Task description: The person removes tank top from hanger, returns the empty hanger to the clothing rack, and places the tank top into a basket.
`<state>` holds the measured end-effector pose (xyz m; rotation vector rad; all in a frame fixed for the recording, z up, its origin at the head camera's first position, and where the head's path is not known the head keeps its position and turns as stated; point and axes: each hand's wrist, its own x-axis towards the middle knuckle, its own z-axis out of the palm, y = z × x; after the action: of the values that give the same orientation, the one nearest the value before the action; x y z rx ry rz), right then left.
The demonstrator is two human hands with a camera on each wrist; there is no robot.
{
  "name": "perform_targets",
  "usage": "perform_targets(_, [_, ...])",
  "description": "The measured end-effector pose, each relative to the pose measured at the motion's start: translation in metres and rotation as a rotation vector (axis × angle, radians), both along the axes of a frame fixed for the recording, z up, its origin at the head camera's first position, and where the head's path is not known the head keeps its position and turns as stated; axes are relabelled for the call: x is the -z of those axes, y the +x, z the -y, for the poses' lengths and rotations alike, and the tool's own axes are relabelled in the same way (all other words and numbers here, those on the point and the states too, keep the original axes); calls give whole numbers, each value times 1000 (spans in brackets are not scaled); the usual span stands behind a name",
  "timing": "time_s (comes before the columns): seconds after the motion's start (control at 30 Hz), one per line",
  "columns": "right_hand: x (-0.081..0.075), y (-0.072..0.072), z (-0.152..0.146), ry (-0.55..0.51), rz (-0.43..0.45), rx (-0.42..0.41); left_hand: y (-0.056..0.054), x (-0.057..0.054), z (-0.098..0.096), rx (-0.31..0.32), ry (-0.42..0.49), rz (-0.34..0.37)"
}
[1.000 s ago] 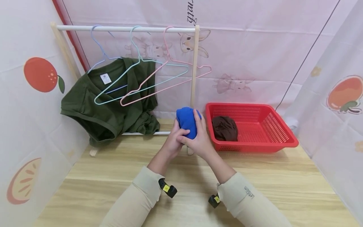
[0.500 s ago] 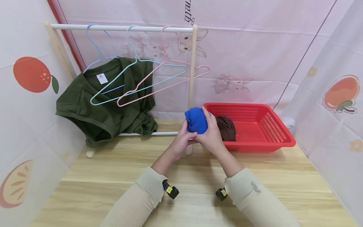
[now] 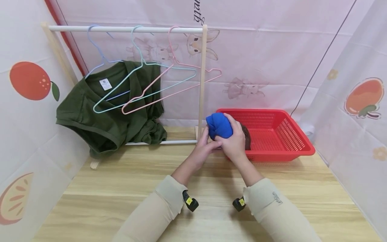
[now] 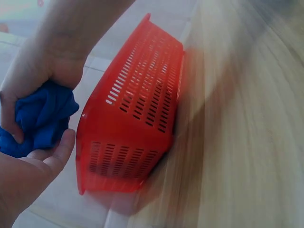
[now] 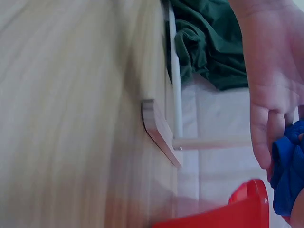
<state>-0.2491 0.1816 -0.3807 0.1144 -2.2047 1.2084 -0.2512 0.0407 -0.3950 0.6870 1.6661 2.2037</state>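
Observation:
Both hands hold a rolled-up blue cloth (image 3: 220, 126), a compact ball with folds, in front of the basket's left end in the head view. My right hand (image 3: 235, 141) grips it from the right, fingers over its far side. My left hand (image 3: 204, 148) cups it from the left and below, its thumb close to the right hand. In the left wrist view, the blue cloth (image 4: 42, 118) sits between both hands, with fingertips pressing into it. A brown cloth bundle (image 3: 247, 137) lies inside the red basket (image 3: 281, 157), partly hidden behind the right hand.
A rack (image 3: 202, 77) stands at the back left, carrying a dark green T-shirt (image 3: 105, 111) on a blue hanger (image 3: 98, 47). Beside it hang a mint hanger (image 3: 139, 47) and a pink hanger (image 3: 171, 47). Everything stands on a wooden table (image 3: 127, 188).
Both hands have moved right with the blue cloth, from beside the rack's post to the basket's left edge. The hands now cover more of the brown bundle. The head view has shifted slightly.

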Motion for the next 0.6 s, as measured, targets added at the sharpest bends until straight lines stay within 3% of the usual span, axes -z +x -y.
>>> perform_targets(0.13, [-5,-4,-17,-73,-14,-14,-4,-4,-11,-5,-47,27])
perform_targets(0.27, [-11,-6,-39,-143,-15,-9,-7,-6,-24,-29,-135,-40])
perform_targets(0.4, [-18,-9,-66,-200,-14,37,-9,-3,-35,-106,-269,-205])
perform_targets(0.5, [-23,-10,-85,-219,-6,99,-11,1,-42,-170,-411,-378])
perform_targets(0.6, [-24,-12,-102,-199,23,155,-13,4,-48,-186,-582,-567])
